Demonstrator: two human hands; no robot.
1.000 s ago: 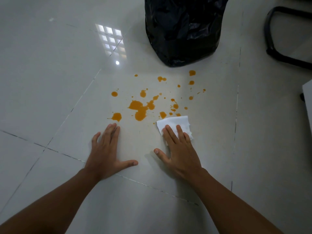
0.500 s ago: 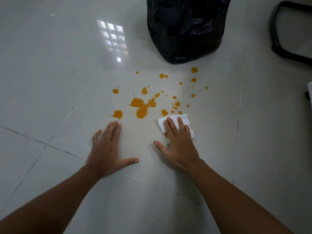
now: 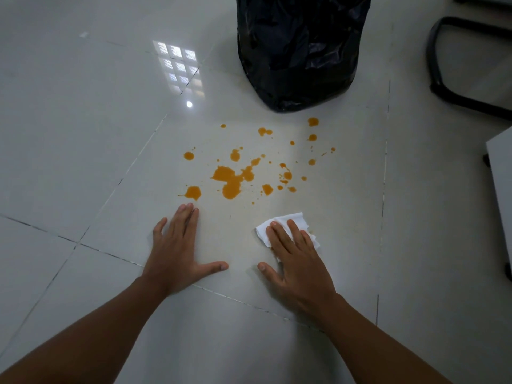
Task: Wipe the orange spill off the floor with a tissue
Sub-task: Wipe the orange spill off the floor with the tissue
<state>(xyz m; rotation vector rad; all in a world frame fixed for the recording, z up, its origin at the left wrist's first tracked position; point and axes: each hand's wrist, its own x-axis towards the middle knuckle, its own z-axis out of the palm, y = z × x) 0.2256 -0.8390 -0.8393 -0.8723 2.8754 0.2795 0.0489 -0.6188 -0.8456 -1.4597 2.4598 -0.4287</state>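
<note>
An orange spill [image 3: 231,180] lies scattered over one pale floor tile, a large blot in the middle with several small drops around it. A folded white tissue [image 3: 288,221] rests on the floor just short of the spill's right side. My right hand [image 3: 297,263] presses flat on the tissue, fingers spread over it. My left hand [image 3: 180,252] lies flat on the bare tile, fingertips close to the nearest orange blot [image 3: 193,192], holding nothing.
A black bin bag [image 3: 302,51] stands just beyond the spill. A black chair base [image 3: 443,87] curves across the far right, and a white furniture edge [image 3: 501,173] sits at the right. Grey floor tiles with dark grout lines spread to the left.
My right hand has drawn the tissue back toward me, away from the nearest drops. My left hand has stayed flat in place.
</note>
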